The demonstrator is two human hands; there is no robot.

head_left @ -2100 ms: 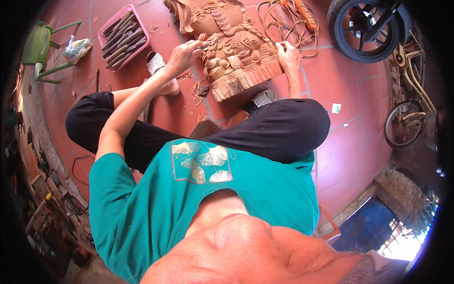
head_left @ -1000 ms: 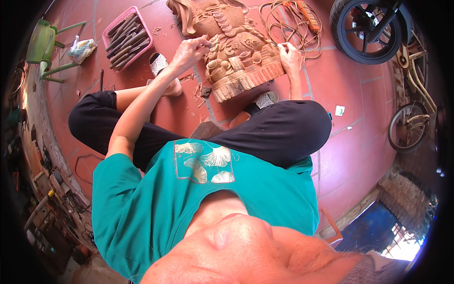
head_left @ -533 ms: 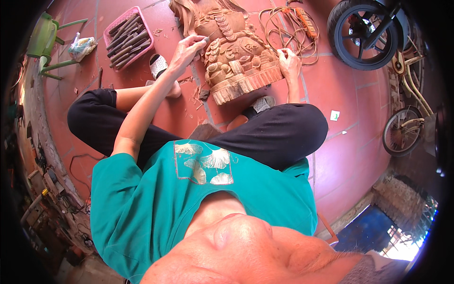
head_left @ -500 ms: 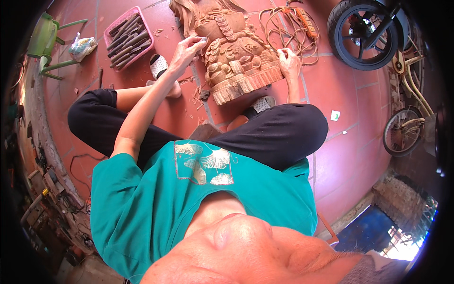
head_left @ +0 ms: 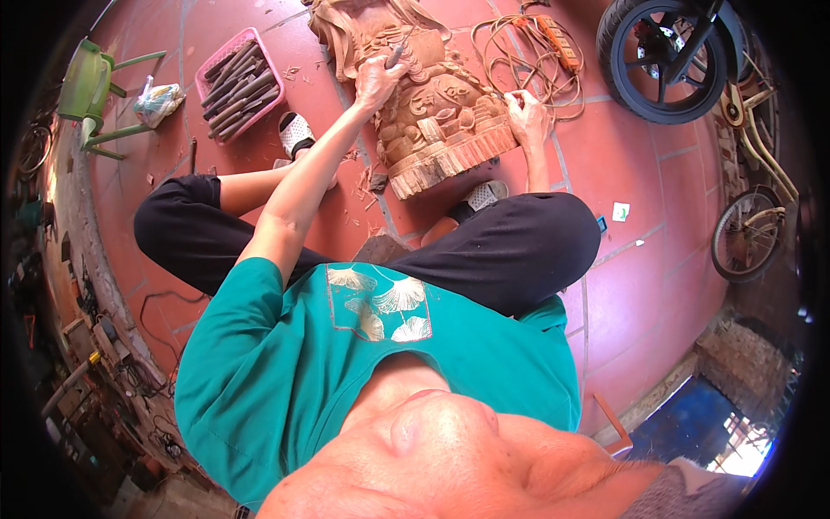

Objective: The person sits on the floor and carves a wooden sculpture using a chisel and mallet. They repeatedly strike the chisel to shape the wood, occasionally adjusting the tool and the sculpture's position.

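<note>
A large brown wood carving (head_left: 441,130) with deep relief lies on the floor in front of my crossed legs, its rough flat base toward me. My left hand (head_left: 377,82) is closed around a slim carving chisel (head_left: 396,55), over the carving's upper middle. The chisel's thin end points up and away, over the carved surface. At the carving's right edge, near the base, my right hand (head_left: 529,118) has its fingers curled against the wood. Part of its grip is hidden from view.
Several chisels (head_left: 240,91) fill a pink basket (head_left: 204,86) at the left. Beyond it stand a green chair (head_left: 85,82) and a plastic bag (head_left: 158,102). An orange power strip (head_left: 558,43) with coiled cord lies right of the carving, near a motorbike wheel (head_left: 609,65). Wood shavings (head_left: 350,197) litter the tiles.
My left hand has moved right and slightly up, from the carving's left edge to above its middle, and the chisel now shows. My right hand stays at the right edge.
</note>
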